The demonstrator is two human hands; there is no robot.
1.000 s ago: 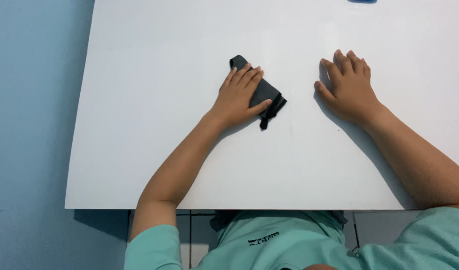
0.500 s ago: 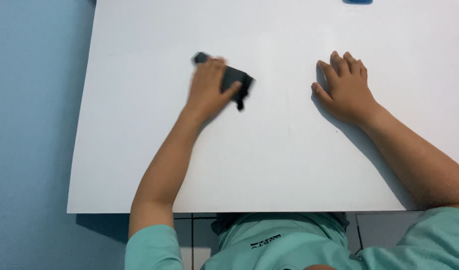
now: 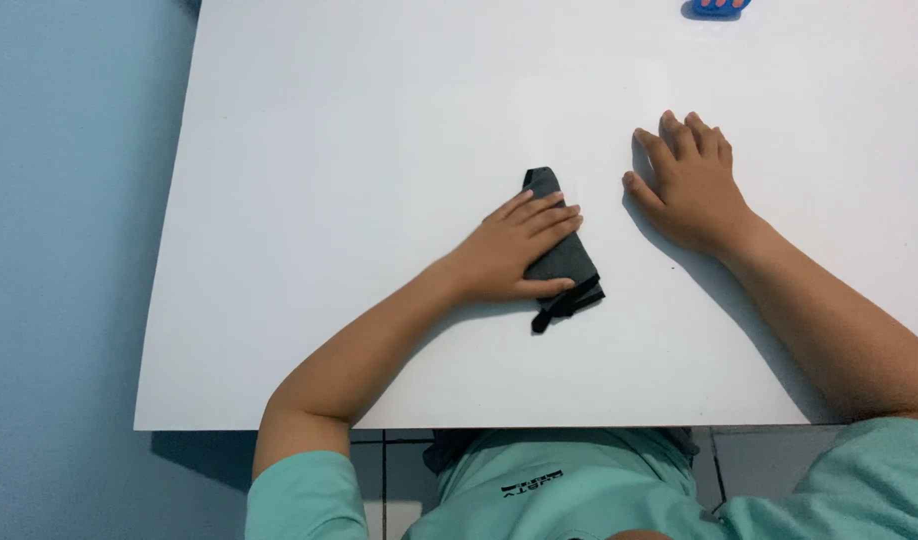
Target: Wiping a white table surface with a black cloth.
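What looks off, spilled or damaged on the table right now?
Nothing stands out. The left hand lies flat on a folded dark cloth on the white table, and the right hand rests flat on bare tabletop. A small blue object sits at the far edge. No spills show.

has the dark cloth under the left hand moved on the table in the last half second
Yes. The dark cloth and left hand slid right and toward the table's near edge, closer to the resting right hand.
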